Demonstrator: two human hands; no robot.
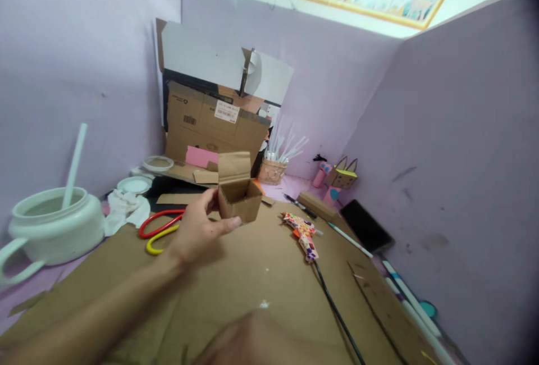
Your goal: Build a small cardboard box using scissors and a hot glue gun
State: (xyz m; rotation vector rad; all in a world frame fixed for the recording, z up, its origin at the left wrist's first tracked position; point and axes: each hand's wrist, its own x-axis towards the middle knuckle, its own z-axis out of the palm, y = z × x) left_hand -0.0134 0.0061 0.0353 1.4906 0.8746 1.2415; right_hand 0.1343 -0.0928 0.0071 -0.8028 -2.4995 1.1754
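My left hand [202, 227] grips a small brown cardboard box [241, 202] by its left side, thumb across the front. The box's flap stands up at the back, and its top is open to view. At the bottom edge my right hand [248, 340] is blurred, and its fingers cannot be made out. Red and yellow-handled scissors [162, 224] lie beside my left wrist. To the right of the box rests a colourful patterned glue gun [302, 233] with a black cord. A large cardboard sheet [236, 275] lies under everything.
At left stands a white pot [59, 230] holding a white stick. Large folded cardboard [206, 123] leans on the back wall near a basket of white sticks [273, 169]. A black tablet-like slab [366, 224], pens and a cardboard cat-eared figure [342, 177] sit along the right.
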